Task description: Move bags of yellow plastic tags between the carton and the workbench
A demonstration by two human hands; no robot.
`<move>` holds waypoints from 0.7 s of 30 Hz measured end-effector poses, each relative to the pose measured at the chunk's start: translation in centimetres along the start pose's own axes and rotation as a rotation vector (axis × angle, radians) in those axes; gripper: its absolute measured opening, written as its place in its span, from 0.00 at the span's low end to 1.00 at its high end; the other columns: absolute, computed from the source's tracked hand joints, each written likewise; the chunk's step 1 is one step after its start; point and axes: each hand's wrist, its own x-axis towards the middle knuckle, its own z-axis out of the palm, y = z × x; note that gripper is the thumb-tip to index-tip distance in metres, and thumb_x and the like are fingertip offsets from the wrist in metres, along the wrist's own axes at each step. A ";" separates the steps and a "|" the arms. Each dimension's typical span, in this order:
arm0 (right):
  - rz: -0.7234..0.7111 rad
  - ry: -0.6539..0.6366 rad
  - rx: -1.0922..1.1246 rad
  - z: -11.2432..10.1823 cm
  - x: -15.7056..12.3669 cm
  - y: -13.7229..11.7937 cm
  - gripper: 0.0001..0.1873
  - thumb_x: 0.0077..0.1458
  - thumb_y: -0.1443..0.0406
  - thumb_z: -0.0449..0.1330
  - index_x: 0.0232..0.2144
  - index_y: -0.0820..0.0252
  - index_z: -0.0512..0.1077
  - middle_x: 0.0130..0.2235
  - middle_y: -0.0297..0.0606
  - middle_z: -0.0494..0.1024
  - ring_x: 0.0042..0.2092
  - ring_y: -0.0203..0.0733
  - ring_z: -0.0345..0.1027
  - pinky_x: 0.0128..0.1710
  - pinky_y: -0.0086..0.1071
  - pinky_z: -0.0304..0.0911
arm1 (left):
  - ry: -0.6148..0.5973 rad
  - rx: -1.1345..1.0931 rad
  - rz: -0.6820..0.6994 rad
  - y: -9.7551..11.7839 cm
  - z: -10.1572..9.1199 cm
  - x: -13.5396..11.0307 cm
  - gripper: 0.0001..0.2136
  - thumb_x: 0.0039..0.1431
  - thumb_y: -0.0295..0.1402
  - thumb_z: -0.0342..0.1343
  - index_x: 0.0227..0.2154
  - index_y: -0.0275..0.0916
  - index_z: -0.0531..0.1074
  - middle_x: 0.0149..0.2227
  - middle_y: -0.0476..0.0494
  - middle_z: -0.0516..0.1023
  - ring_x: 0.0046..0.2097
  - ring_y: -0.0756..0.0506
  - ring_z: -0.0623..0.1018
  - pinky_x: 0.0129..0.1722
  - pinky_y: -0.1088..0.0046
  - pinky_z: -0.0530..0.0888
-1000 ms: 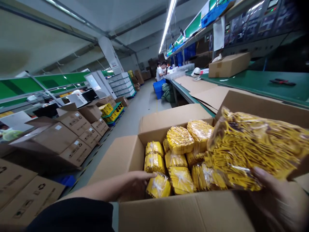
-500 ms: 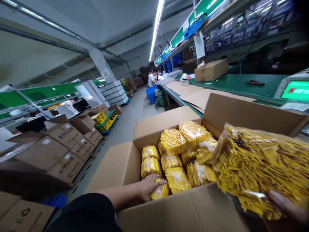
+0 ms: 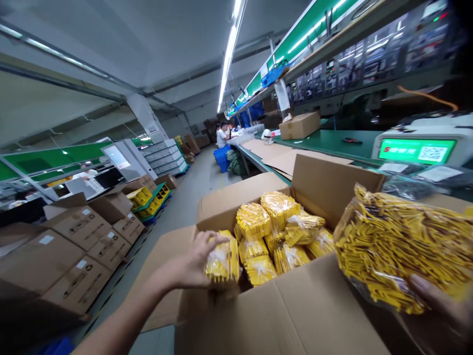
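Across ctn flap (image 3: 332, 190) from grn bench (image 3: 328, 141), L hand (image 3: 195, 259) grips ylw pk (image 3: 226, 264), R hand (image 3: 441, 303) bag (image 3: 402, 246).

The bag (image 3: 402, 246) is glossy plastic, the carton (image 3: 291, 305) matt.

The bundle (image 3: 226, 261) in the left fingers (image 3: 204, 241) was yellow under clear wrap, with finely striped edges. The large bag (image 3: 399, 241) at the right fingers (image 3: 424, 288) showed deeper yellow with dark wavy streaks. Between both sets of fingers, the carton (image 3: 288, 315) was plain brown. Beyond them, the table (image 3: 325, 141) was dark green, the screen (image 3: 402, 149) brighter green.
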 end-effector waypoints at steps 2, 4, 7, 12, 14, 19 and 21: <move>0.004 0.030 0.093 -1.0 -0.4 0.1 0.34 0.36 0.65 0.64 0.50 0.44 0.64 0.57 0.32 0.58 0.52 0.52 0.60 0.39 0.36 0.71 | 0.131 -0.060 0.059 2.2 -3.5 0.1 0.35 0.40 0.32 0.58 0.54 0.49 0.54 0.53 0.44 0.57 0.55 0.39 0.59 0.56 0.62 0.57; -0.011 0.002 0.134 -2.0 -0.8 0.2 0.36 0.36 0.64 0.65 0.51 0.48 0.63 0.55 0.37 0.62 0.49 0.53 0.63 0.42 0.41 0.69 | 0.222 -0.294 0.085 3.7 -5.5 1.3 0.34 0.38 0.31 0.58 0.53 0.47 0.56 0.53 0.45 0.59 0.53 0.38 0.62 0.54 0.64 0.59; -0.051 -0.013 0.134 -3.8 -1.6 -0.1 0.39 0.37 0.61 0.66 0.54 0.50 0.59 0.52 0.39 0.65 0.46 0.52 0.66 0.45 0.45 0.67 | 0.123 -0.941 0.069 5.7 -4.7 5.2 0.34 0.35 0.32 0.58 0.51 0.43 0.57 0.50 0.43 0.64 0.49 0.37 0.67 0.47 0.65 0.66; -0.034 0.058 0.094 -7.6 -2.9 -0.7 0.43 0.33 0.61 0.68 0.54 0.51 0.59 0.50 0.39 0.67 0.47 0.54 0.65 0.44 0.43 0.67 | -0.216 -1.433 -0.065 9.3 2.4 13.4 0.31 0.28 0.25 0.56 0.45 0.36 0.63 0.41 0.41 0.71 0.42 0.42 0.71 0.41 0.68 0.68; 0.011 0.068 0.091 -8.4 -3.4 -0.5 0.43 0.33 0.62 0.68 0.54 0.52 0.59 0.50 0.39 0.67 0.47 0.54 0.65 0.44 0.43 0.67 | -0.165 -1.389 -0.124 10.3 4.6 15.5 0.28 0.27 0.25 0.56 0.41 0.34 0.66 0.35 0.43 0.72 0.37 0.45 0.72 0.37 0.72 0.68; 0.059 -0.002 0.071 -7.8 -4.3 0.7 0.38 0.41 0.60 0.65 0.55 0.52 0.58 0.53 0.40 0.65 0.50 0.51 0.63 0.47 0.41 0.65 | -0.077 -1.464 -0.075 10.8 6.4 16.6 0.26 0.31 0.29 0.56 0.41 0.35 0.68 0.36 0.44 0.73 0.37 0.47 0.72 0.37 0.74 0.68; 0.091 -0.028 0.046 -7.4 -4.3 0.9 0.36 0.42 0.59 0.64 0.55 0.52 0.57 0.54 0.40 0.63 0.49 0.52 0.64 0.46 0.43 0.65 | -0.043 -1.496 -0.037 10.8 6.5 16.1 0.26 0.32 0.29 0.58 0.42 0.35 0.67 0.36 0.44 0.74 0.36 0.46 0.72 0.36 0.74 0.68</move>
